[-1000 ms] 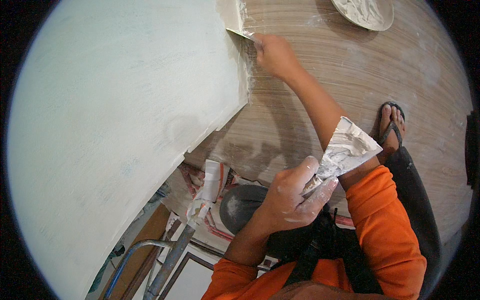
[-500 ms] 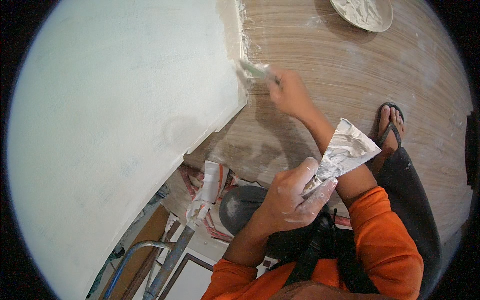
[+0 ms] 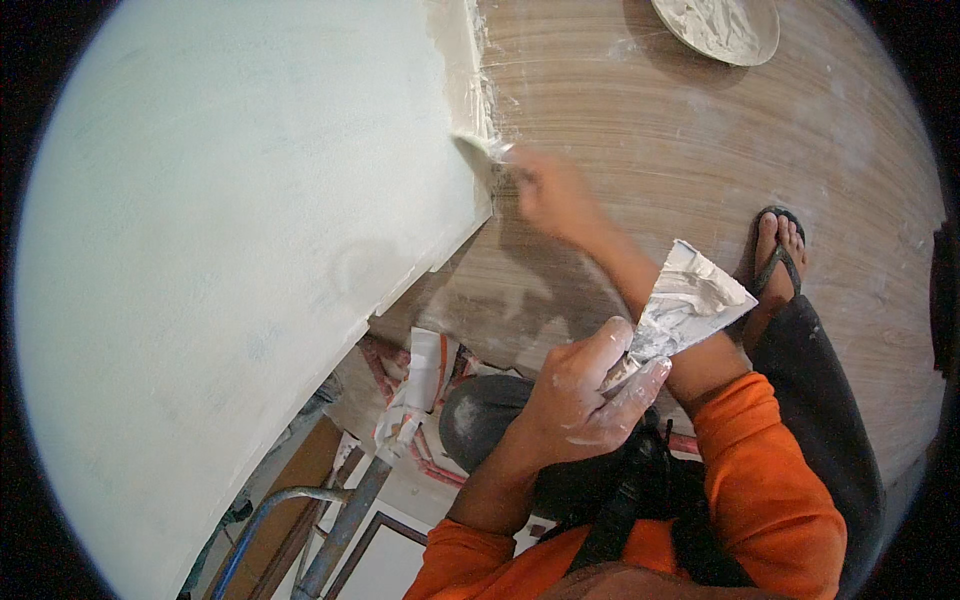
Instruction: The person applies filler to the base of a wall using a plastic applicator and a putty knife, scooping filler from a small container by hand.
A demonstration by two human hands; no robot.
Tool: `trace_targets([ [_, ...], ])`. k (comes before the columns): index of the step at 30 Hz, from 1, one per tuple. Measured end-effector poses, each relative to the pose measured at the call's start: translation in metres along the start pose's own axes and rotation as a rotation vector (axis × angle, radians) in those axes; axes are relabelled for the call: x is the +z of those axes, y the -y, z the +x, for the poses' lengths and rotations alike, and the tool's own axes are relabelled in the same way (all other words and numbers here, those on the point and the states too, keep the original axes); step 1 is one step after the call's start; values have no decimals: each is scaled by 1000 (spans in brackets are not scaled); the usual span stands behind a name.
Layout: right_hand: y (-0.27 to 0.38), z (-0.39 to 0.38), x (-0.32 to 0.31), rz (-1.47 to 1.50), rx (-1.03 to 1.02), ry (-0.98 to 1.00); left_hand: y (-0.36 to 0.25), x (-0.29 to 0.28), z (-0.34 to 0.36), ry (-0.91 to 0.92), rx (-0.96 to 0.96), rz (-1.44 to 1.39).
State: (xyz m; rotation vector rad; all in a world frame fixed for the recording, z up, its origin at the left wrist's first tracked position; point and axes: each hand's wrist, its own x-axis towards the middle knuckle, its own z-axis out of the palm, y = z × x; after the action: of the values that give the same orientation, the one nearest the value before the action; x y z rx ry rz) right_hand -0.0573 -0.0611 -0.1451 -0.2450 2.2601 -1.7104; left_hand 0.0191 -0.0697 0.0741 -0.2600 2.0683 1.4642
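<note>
My left hand, with putty smeared on its fingers, grips a wide putty knife by its base. White putty lies heaped on that blade. Farther ahead, my right hand is blurred by motion and closed round a smaller putty knife, its blade against the edge of the white wall panel. A strip of wet putty runs along that edge, beside the wood-grain board. The right forearm passes behind the wide blade.
A round dish of putty stands on the board at the far right. My foot in a black flip-flop rests on the board. Below the panel are a blue-grey metal tube frame, red bars and a white scrap.
My right hand has moved slightly left and down along the panel edge, and the small knife's blade has turned onto the panel face. My left hand has barely moved.
</note>
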Motion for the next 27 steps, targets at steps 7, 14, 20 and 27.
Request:
trace_targets([
  [7,-10,86,-42,-94,-7,-121,3,10,1,2,-26,-65],
  [14,-12,65,-25,-140,22,36,2,5,0,-12,8,-13],
  [20,-3,9,-8,-72,0,74,0,5,-1,6,11,10],
  [27,-14,-30,-21,56,134,69,-4,2,-1,-10,-22,35],
])
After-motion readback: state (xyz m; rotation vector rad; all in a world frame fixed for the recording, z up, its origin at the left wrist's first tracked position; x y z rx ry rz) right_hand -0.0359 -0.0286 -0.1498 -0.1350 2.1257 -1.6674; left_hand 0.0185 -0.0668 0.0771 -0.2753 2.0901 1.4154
